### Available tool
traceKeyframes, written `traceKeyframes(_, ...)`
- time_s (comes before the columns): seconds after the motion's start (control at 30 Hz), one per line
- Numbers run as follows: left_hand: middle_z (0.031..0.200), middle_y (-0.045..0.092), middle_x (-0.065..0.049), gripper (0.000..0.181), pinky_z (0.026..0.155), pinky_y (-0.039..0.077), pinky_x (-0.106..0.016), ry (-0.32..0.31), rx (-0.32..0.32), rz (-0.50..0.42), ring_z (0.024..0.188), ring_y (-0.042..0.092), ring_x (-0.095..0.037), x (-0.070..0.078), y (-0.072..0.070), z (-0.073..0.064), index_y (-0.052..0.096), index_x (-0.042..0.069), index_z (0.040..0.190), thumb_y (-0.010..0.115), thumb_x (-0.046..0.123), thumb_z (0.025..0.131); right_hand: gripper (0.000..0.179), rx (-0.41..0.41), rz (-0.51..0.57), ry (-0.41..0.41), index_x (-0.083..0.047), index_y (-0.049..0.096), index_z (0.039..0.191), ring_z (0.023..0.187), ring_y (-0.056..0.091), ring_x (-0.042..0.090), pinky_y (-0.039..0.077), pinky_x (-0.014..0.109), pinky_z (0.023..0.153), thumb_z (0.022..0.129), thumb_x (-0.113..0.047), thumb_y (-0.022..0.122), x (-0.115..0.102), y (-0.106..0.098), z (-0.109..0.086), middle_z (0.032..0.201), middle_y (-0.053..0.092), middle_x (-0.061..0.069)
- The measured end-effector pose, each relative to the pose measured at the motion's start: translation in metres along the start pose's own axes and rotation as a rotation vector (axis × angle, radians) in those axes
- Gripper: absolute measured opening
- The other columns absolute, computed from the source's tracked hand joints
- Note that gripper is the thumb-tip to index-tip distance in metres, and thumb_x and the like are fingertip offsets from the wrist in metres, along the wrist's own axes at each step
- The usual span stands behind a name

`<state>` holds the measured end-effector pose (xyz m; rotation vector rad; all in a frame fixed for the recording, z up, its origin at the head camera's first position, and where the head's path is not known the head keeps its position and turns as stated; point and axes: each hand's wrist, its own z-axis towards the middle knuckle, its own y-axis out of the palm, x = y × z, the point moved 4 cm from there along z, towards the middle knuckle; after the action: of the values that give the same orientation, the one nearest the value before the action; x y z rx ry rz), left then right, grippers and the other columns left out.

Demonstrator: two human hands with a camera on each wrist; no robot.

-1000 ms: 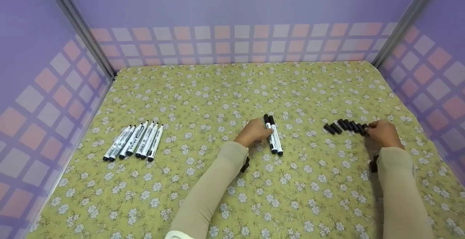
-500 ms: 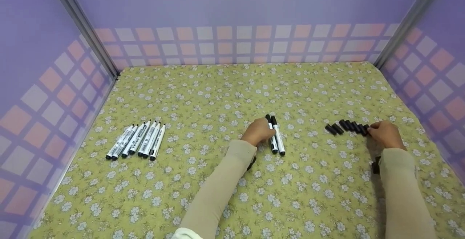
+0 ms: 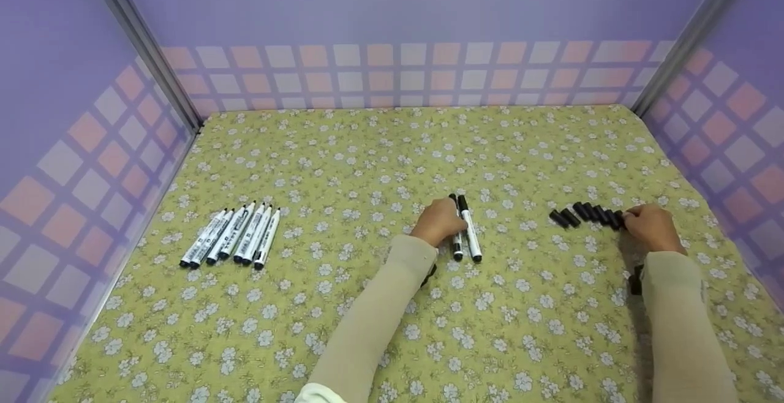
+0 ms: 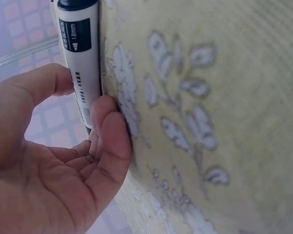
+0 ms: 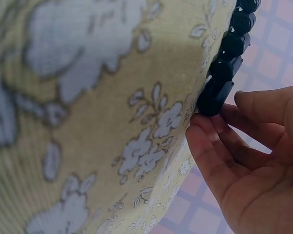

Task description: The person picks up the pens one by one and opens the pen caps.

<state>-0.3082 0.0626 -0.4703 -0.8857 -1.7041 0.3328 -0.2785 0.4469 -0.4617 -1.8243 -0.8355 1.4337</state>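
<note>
In the head view my left hand (image 3: pixel 438 222) is at mid-table, pinching a white marker (image 3: pixel 457 247) with black ends. In the left wrist view this marker (image 4: pixel 82 58) lies between thumb and fingers, close to the cloth. A second capped marker (image 3: pixel 470 230) lies just right of it. My right hand (image 3: pixel 653 227) is at the right end of a row of black marker caps (image 3: pixel 597 214). The right wrist view shows its fingertips touching the nearest cap (image 5: pixel 216 96) from one side; the thumb (image 5: pixel 261 105) stands slightly apart from that cap.
Several uncapped white markers (image 3: pixel 236 234) lie side by side on the left. Two caps (image 3: pixel 564 218) sit slightly apart at the row's left end. A flowered yellow cloth (image 3: pixel 367 152) covers the table, with purple checked walls (image 3: pixel 392 17) at the back and sides.
My left hand has shifted slightly right relative to the two markers and covers more of the left one, whose lower end has swung left. The right hand stays at the caps, almost still.
</note>
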Motion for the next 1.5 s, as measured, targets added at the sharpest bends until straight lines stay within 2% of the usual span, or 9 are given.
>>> traceKeyframes(0.13,0.063,0.053,-0.006,0.007,0.047,0.040,-0.030,0.012,0.008,-0.020,0.049,0.047,-0.015,0.000,0.002,-0.001,0.063,0.003,0.091,0.061,0.010,0.090,0.038,0.018,0.011,-0.005,-0.013,0.038,0.064,0.045,0.029,0.011,0.031,0.031,0.046,0.101,-0.017,0.036,0.000,0.000,0.001,0.050,0.028,-0.004)
traceKeyframes(0.37,0.058,0.048,-0.002,0.008,0.045,0.037,-0.029,0.015,0.027,-0.013,0.047,0.042,-0.013,0.001,0.006,-0.002,0.064,0.004,0.088,0.061,0.010,0.091,0.039,0.102,-0.005,-0.051,-0.006,0.046,0.066,0.043,0.028,0.012,0.030,0.030,0.044,0.102,-0.017,0.034,-0.006,-0.001,-0.003,0.049,0.029,-0.002)
traceKeyframes(0.47,0.058,0.044,0.000,0.011,0.046,0.036,-0.028,0.003,0.021,0.006,0.048,0.040,-0.013,0.001,0.007,-0.002,0.064,0.006,0.084,0.060,0.012,0.093,0.040,0.100,-0.003,-0.057,0.008,0.063,0.099,0.042,0.031,0.011,0.032,0.030,0.045,0.103,-0.018,0.033,-0.011,0.000,-0.004,0.050,0.036,-0.001)
traceKeyframes(0.53,0.056,0.041,0.000,0.017,0.046,0.034,-0.028,-0.003,0.011,0.024,0.047,0.037,-0.012,0.001,0.008,-0.002,0.063,0.007,0.079,0.059,0.013,0.094,0.044,0.095,-0.012,-0.067,0.013,0.056,0.122,0.045,0.035,0.011,0.035,0.031,0.048,0.104,-0.020,0.034,-0.016,0.001,-0.004,0.055,0.045,0.007)
traceKeyframes(0.63,0.053,0.036,0.002,0.028,0.044,0.032,-0.027,0.008,-0.002,0.069,0.045,0.032,-0.011,0.001,0.008,-0.001,0.057,0.011,0.068,0.055,0.013,0.096,0.049,0.087,-0.042,-0.081,0.013,0.048,0.133,0.056,0.050,0.020,0.042,0.035,0.058,0.104,-0.025,0.035,-0.026,0.002,-0.003,0.081,0.061,0.026)
traceKeyframes(0.8,0.051,0.029,0.002,0.041,0.043,0.027,-0.027,0.042,-0.023,0.094,0.043,0.025,-0.011,-0.001,0.008,-0.001,0.042,0.016,0.058,0.051,0.012,0.097,0.054,0.087,-0.066,-0.148,0.010,0.046,0.136,0.094,0.061,0.042,0.049,0.052,0.076,0.104,-0.032,0.036,-0.050,0.005,-0.004,0.128,0.051,0.036)
traceKeyframes(1.1,0.057,0.037,0.002,0.027,0.049,0.033,-0.029,0.025,-0.095,-0.021,0.047,0.030,-0.012,-0.011,-0.002,0.001,0.046,0.015,0.074,0.048,0.019,0.100,0.060,0.024,-0.054,-0.233,0.004,0.046,0.139,0.115,0.053,0.046,0.045,0.059,0.090,0.103,-0.043,0.036,-0.097,0.014,-0.007,0.133,0.051,0.031)
traceKeyframes(1.3,0.061,0.036,0.001,0.024,0.052,0.029,-0.029,0.060,-0.107,-0.104,0.051,0.025,-0.012,-0.015,-0.011,0.001,0.042,0.015,0.076,0.046,0.016,0.100,0.052,0.002,-0.102,-0.322,0.003,0.050,0.137,0.108,0.057,0.042,0.046,0.057,0.087,0.103,-0.036,0.042,-0.126,0.025,-0.010,0.130,0.054,0.029)
traceKeyframes(1.5,0.068,0.042,-0.001,0.013,0.050,0.030,-0.029,0.103,-0.101,-0.061,0.052,0.028,-0.012,-0.013,-0.024,-0.004,0.051,0.011,0.093,0.047,0.020,0.101,0.045,-0.040,-0.181,-0.468,0.005,0.052,0.134,0.112,0.056,0.043,0.045,0.058,0.092,0.102,-0.027,0.047,-0.155,0.036,-0.016,0.125,0.057,0.027)
